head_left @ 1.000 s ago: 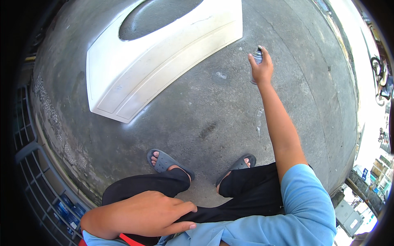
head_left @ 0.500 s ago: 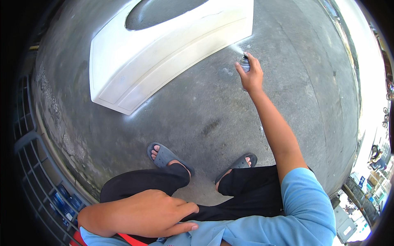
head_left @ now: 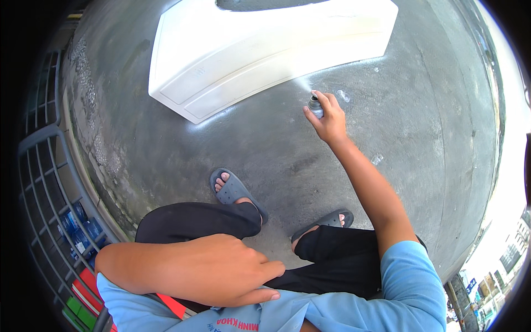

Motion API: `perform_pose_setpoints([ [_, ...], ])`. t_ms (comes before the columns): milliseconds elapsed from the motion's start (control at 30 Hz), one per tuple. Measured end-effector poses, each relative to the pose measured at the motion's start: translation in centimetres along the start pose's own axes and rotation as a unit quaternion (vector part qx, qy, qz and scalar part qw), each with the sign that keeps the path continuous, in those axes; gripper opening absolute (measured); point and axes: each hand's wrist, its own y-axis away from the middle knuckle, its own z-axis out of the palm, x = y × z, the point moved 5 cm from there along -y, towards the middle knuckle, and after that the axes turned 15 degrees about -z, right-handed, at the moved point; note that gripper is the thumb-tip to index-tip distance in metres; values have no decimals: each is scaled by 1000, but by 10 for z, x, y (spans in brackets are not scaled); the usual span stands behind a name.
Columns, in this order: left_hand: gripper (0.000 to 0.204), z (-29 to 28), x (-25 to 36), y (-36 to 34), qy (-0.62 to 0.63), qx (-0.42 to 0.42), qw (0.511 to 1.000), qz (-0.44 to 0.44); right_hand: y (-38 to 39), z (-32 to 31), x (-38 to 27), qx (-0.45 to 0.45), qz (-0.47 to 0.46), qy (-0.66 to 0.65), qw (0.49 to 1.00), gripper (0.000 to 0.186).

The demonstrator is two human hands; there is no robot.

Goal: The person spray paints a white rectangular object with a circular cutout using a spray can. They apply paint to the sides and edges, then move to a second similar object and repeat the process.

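Note:
My right hand [head_left: 332, 120] is wrapped round a small spray can [head_left: 316, 106], with a fingertip on its nozzle. A pale mist fans from the nozzle toward the near side of a big white moulded panel [head_left: 243, 55]. That panel lies on the ground ahead and has a large rounded cut-out at its far side, partly out of view. Its near face shows raised lines. Across my lap rests my left hand [head_left: 229, 271], thumb and forefinger apart, nothing visible in it; its other fingers are mostly hidden.
Grey concrete ground [head_left: 276, 149] carries white overspray along the panel's near edge. My sandalled feet stand between me and the panel. A grey metal railing [head_left: 52, 135] runs along the left, with blue-wrapped bottles [head_left: 83, 235] and red and green items behind it.
My right hand has moved left along the panel's near edge with the can still spraying. The view has shifted, so the panel appears further right and higher.

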Motion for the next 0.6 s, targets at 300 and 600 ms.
perform_pose_setpoints([
  [300,41,1,3,0,-8,34,999,36,-9,68,-81,-31,-33,-69,997,51],
  [600,43,6,0,5,-3,33,998,49,1,132,-160,-25,-34,-153,987,52],
])
